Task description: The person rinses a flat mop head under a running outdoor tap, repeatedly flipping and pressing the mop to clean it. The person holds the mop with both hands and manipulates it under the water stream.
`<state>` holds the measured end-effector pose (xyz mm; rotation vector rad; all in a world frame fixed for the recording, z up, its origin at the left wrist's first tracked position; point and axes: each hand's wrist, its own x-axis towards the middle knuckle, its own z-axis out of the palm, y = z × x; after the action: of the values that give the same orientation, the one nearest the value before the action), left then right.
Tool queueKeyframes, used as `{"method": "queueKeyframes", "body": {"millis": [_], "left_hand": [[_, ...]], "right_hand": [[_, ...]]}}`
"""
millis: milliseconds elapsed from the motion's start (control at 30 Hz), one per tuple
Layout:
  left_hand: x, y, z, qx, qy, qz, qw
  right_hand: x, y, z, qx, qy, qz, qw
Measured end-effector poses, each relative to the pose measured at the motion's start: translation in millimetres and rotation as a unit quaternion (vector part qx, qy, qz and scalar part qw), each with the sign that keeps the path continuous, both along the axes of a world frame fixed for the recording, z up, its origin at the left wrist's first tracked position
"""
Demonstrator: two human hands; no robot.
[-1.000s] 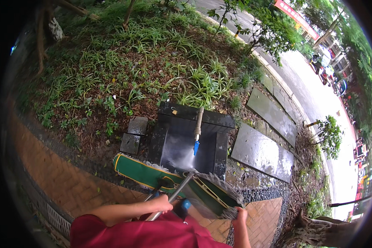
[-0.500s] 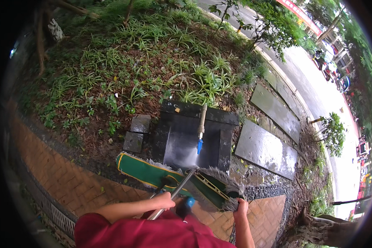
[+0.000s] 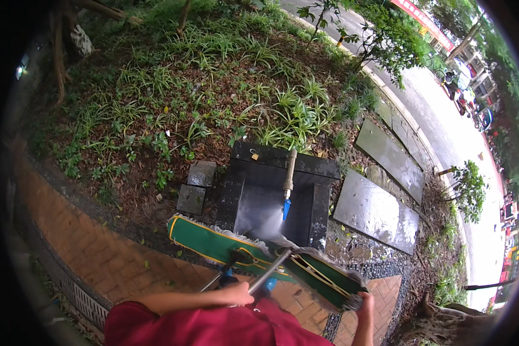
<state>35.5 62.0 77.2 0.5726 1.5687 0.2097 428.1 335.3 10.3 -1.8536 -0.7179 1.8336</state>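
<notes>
My left hand (image 3: pixel 242 293), low in the head view, grips a metal pole (image 3: pixel 274 266) of a green flat mop (image 3: pixel 323 278) with grey fringe. My right hand (image 3: pixel 364 305) grips that mop head's fringed right end. A second green, yellow-edged mop head (image 3: pixel 197 236) with pale fringe lies across the front of a dark stone basin (image 3: pixel 320 213), its thinner pole (image 3: pixel 210 281) slanting down-left. A pipe (image 3: pixel 291 170) with a blue nozzle (image 3: pixel 286 209) hangs over the basin and sprays water down near where the mop heads meet.
Wet grey slabs (image 3: pixel 372 210) lie right of the basin, small blocks (image 3: pixel 193 196) left. Brick paving (image 3: pixel 86 242) and a drain grate (image 3: pixel 83 305) run along the lower left. Planting (image 3: pixel 202 98) is behind; a road (image 3: pixel 421 104) with parked scooters, and a tree trunk (image 3: pixel 444 328), are at right.
My hands and the right mop head have shifted a little right and down, the mop head tilting slightly. The whole view has slid slightly right.
</notes>
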Motion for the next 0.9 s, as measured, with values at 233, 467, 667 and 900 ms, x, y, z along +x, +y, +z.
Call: {"method": "queueKeyframes", "body": {"millis": [233,467,667,900], "left_hand": [[-23,-15,-47,0.038,-0.058,0.179,0.981],[-29,-23,-30,0.019,-0.067,0.247,0.966],[-12,-19,-7,0.035,-0.063,0.232,0.97],[14,-14,18,0.101,0.008,-0.028,0.994]], "right_hand": [[-158,0,6,0.1,-0.006,0.028,0.995],[-244,-12,50,0.162,-0.013,0.059,0.985],[-178,-22,30,0.113,-0.03,0.027,0.993],[0,19,72,-0.038,0.122,-0.101,0.987]]}}
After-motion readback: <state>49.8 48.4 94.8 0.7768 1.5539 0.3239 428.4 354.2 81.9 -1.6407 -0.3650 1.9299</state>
